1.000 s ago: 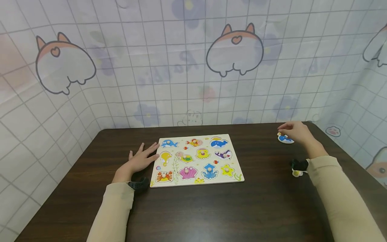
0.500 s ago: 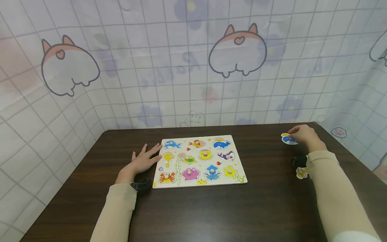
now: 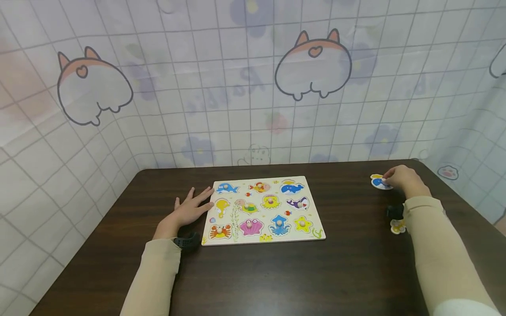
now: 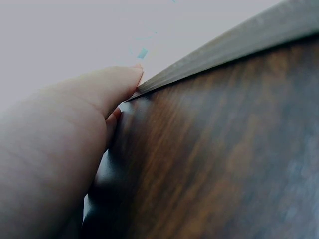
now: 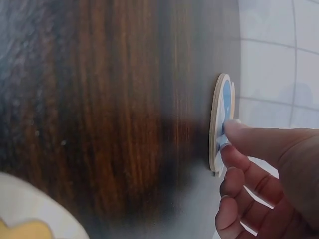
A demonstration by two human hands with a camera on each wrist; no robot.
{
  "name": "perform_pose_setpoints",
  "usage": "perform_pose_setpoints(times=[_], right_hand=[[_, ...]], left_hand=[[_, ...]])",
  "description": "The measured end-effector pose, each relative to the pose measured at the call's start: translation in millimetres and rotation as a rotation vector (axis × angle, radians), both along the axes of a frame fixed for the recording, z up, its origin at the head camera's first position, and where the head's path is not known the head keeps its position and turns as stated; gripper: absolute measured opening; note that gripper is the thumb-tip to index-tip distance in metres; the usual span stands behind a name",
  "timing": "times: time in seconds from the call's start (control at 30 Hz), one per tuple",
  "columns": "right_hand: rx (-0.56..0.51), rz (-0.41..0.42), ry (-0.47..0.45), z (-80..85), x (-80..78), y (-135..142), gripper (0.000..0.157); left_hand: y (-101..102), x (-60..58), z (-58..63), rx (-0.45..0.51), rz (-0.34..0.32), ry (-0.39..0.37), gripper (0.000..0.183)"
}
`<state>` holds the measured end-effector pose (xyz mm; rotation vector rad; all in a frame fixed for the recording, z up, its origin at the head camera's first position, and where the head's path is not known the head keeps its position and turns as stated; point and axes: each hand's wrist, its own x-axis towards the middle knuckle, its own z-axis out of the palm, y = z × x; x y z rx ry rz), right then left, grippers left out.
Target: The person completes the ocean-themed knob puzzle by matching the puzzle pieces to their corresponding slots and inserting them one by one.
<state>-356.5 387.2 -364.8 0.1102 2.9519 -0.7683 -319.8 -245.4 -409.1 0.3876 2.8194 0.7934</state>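
Observation:
At the far right of the table, my right hand (image 3: 407, 181) pinches a blue-and-white wooden puzzle piece (image 3: 380, 183) with a yellow patch. In the right wrist view, thumb and index finger meet at a small knob on the face of this piece (image 5: 219, 112); the other fingers are curled beside it. My left hand (image 3: 187, 212) lies with spread fingers at the left edge of a sea-animal peg puzzle board (image 3: 264, 215). Its fingertips overlap the board's edge, and in the left wrist view the thumb (image 4: 114, 84) is right at that edge.
A yellow-and-white puzzle piece (image 3: 397, 226) lies on the table near my right wrist, partly hidden by the sleeve. The dark wooden table (image 3: 261, 276) backs onto a wall hanging (image 3: 221, 131) with a grid and cartoon animals.
My right hand has come down onto the blue-and-white piece, and its fingertips now pinch the knob. The whole head view has shifted slightly. My left hand stays at the board's edge.

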Motion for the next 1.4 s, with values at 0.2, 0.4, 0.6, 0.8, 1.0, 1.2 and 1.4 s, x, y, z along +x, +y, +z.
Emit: perform_pose_setpoints(times=[0.2,0.4,0.6,0.8,1.0,1.2,1.4], right_hand=[[-0.002,-0.003,0.011,-3.0,-1.6,-0.1,0.033],[0.031,0.004,0.021,0.5,-1.0,-5.2,0.032],[0.055,0.025,0.041,9.8,0.6,-17.5,0.034],[0.072,0.035,0.078,11.2,1.0,-27.4,0.033],[0.062,0.064,0.087,7.3,4.4,-33.6,0.033],[0.053,0.1,0.128,9.3,6.9,-44.2,0.032],[0.058,0.124,0.177,16.5,7.2,-53.4,0.033]], left_hand=[[-0.6,3.0,0.9,0.015,-0.002,0.004,0.067],[-0.1,1.8,-0.2,0.016,-0.01,0.01,0.068],[-0.3,1.8,-0.4,0.013,-0.005,0.008,0.067],[-0.1,0.7,1.5,0.014,-0.012,0.011,0.067],[2.1,0.5,2.3,0.0,-0.014,0.006,0.066],[2.2,0.6,1.7,-0.002,-0.01,0.005,0.067],[1.1,0.5,0.8,-0.001,-0.007,0.007,0.067]])
